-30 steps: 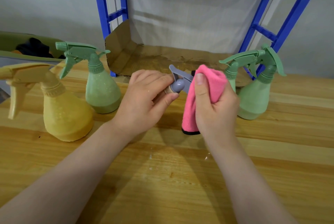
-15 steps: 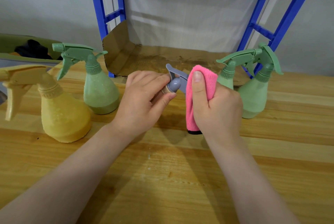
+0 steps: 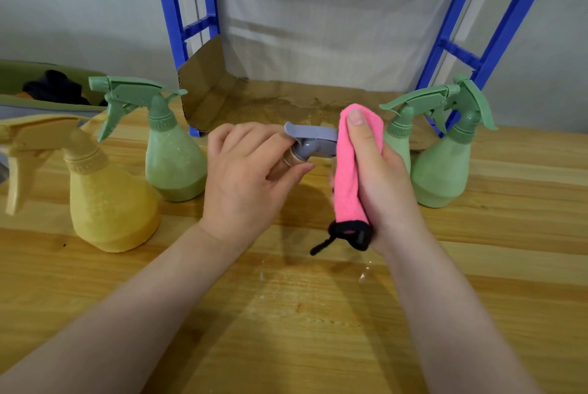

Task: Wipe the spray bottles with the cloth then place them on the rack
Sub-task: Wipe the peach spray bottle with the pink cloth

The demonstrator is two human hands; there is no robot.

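Sliding further over the grey sprayer head, pink cloth hangs lower.

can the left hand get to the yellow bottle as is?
Probably not yet: the left hand grips the grey-headed bottle. The yellow bottle stands just to its left on the table, nothing between.

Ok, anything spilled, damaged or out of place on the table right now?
Small wet drops glisten on the wooden table just in front of the right hand. The cardboard sheet on the rack looks stained and ragged along its front edge. The standing bottles are upright.
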